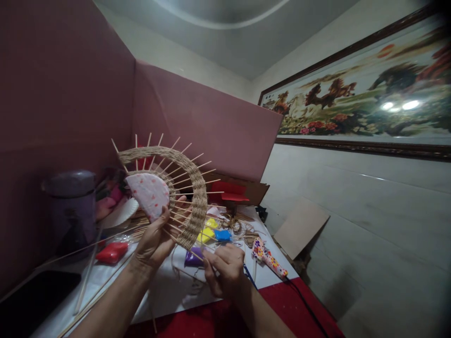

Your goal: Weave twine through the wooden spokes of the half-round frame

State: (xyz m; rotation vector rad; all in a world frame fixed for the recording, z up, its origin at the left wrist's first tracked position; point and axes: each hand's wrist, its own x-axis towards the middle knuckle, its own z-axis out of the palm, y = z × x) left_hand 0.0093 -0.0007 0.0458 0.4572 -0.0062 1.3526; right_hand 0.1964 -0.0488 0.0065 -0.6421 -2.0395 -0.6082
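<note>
A half-round woven fan (pixel 198 197) stands up in front of me, made of thin wooden sticks with a band of twisted tan cord woven through them. At its centre is a half-disc (pixel 150 191) covered in white cloth with red spots. My left hand (pixel 157 237) is closed around the fan near this half-disc, thumb in front and fingers behind the sticks. Low on the right, my right hand (pixel 225 267) is closed in a pinch at the end of the fan's lowest stick. Its fingertips partly hide what lies between them.
On the white-covered table are a red packet (pixel 112 253), yellow packets (pixel 207 231), a blue packet (pixel 222 235) and a purple packet (pixel 193 258). A flower-patterned glue gun (pixel 268 257) with a cord lies right. A dark phone-like slab (pixel 42 295) and lidded bin (pixel 72 211) are left.
</note>
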